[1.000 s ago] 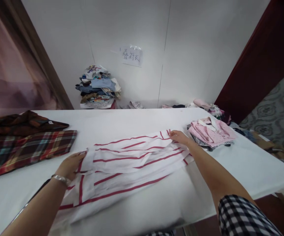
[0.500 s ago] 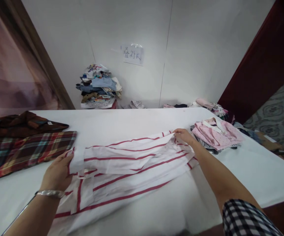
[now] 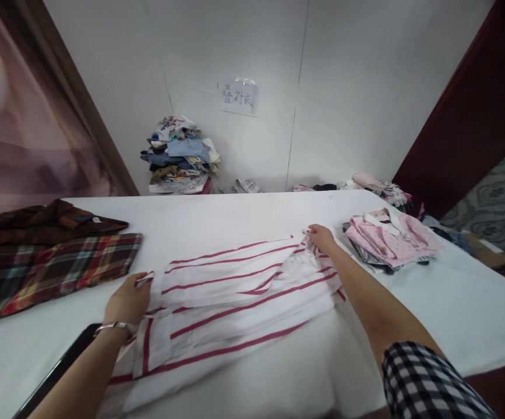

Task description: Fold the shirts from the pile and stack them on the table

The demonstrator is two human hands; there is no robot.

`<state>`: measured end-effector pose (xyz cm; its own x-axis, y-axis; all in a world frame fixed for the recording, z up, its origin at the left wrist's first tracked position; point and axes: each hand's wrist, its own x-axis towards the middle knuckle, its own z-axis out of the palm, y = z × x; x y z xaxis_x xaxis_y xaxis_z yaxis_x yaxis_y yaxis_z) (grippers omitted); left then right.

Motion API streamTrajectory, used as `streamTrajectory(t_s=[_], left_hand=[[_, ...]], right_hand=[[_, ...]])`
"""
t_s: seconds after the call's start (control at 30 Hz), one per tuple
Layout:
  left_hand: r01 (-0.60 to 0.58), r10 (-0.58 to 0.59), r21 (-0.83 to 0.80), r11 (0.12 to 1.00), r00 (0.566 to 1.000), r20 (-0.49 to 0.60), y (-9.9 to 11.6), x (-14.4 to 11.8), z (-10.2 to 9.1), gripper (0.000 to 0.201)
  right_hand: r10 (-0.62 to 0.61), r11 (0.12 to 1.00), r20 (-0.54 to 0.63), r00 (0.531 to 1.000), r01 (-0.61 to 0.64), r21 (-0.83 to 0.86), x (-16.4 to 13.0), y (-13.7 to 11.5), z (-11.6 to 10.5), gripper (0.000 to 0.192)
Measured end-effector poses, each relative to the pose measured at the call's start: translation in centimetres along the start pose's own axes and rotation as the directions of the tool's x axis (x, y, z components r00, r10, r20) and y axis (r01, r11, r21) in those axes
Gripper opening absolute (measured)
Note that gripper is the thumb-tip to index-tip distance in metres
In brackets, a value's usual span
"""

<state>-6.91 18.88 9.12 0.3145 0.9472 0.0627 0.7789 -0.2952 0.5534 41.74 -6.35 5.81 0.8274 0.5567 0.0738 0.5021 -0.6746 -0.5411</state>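
A white shirt with red stripes [image 3: 235,308] lies lengthwise across the near part of the table, partly folded over itself. At its left end, my left hand [image 3: 130,297] is closed on the cuff end of a sleeve. My right hand [image 3: 321,237] pinches the cloth at the far right corner of the shirt. Between the two hands the folded layer runs fairly straight, with some creases near the right hand. The fingertips of my left hand are partly hidden by the cloth.
A plaid shirt [image 3: 60,265] lies on the white table [image 3: 235,215] at the left. Folded clothes topped by a pink shirt [image 3: 387,238] sit at the right. Behind the table rises a tall clothes stack [image 3: 182,154]. A dark flat object [image 3: 66,358] lies beneath my left forearm.
My left hand has moved right and a little lower with the sleeve end, and the folded layer lies smoother. The right hand still pinches its corner. The view has shifted slightly.
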Motion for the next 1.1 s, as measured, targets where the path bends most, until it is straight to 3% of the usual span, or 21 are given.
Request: streamTrajectory(t_s=[0.1,0.17,0.23,0.3,0.37,0.47,0.6,0.73,0.87,0.97,1.1], left_hand=[[-0.059,0.057,0.258,0.964,0.998,0.014,1.1,-0.6,-0.3,0.042],[-0.188,0.213,0.313,0.931,0.976,-0.050,1.7,-0.9,0.1,0.048],[-0.349,0.391,0.291,0.891,0.915,-0.099,2.2,-1.0,1.2,0.048],[-0.500,0.526,0.251,0.829,0.849,-0.049,2.5,-1.1,2.8,0.048],[-0.566,0.569,0.255,0.784,0.820,0.067,2.6,-1.3,4.4,0.047],[-0.559,0.499,0.332,0.760,0.829,0.253,2.7,-1.6,6.0,0.045],[-0.486,0.335,0.455,0.747,0.865,0.374,2.8,-1.8,6.1,0.055],[-0.441,0.267,0.525,0.728,0.888,0.375,3.1,-2.0,5.9,0.063],[-0.423,0.265,0.567,0.707,0.902,0.342,3.4,-2.6,6.1,0.059],[-0.409,0.266,0.578,0.706,0.910,0.319,3.6,-2.8,6.3,0.058],[-0.396,0.239,0.592,0.702,0.914,0.328,3.5,-2.8,6.5,0.059]], right_hand=[[0.000,1.000,-0.080,0.997,0.002,0.025,-0.4,0.3,-1.0,0.053],[-0.039,0.999,-0.145,0.989,0.044,0.030,-1.0,0.2,-1.3,0.051],[-0.138,0.990,-0.176,0.975,0.143,0.011,-1.9,-0.4,-0.8,0.048],[-0.265,0.964,-0.097,0.959,0.263,-0.032,-3.1,-1.3,0.3,0.046],[-0.349,0.934,0.053,0.936,0.352,-0.060,-4.4,-2.2,1.9,0.044],[-0.372,0.910,0.228,0.900,0.402,-0.101,-5.7,-3.1,3.6,0.046],[-0.349,0.910,0.292,0.890,0.397,-0.122,-6.2,-3.5,3.7,0.055],[-0.301,0.940,0.160,0.940,0.321,-0.120,-6.4,-3.3,2.2,0.053],[-0.089,0.973,-0.013,0.996,0.084,-0.214,-6.5,-1.9,0.2,0.043],[0.054,0.967,-0.024,0.998,-0.058,-0.246,-5.9,-0.9,-0.9,0.036],[0.110,0.967,0.011,0.994,-0.104,-0.234,-4.8,-1.1,-0.7,0.032]])
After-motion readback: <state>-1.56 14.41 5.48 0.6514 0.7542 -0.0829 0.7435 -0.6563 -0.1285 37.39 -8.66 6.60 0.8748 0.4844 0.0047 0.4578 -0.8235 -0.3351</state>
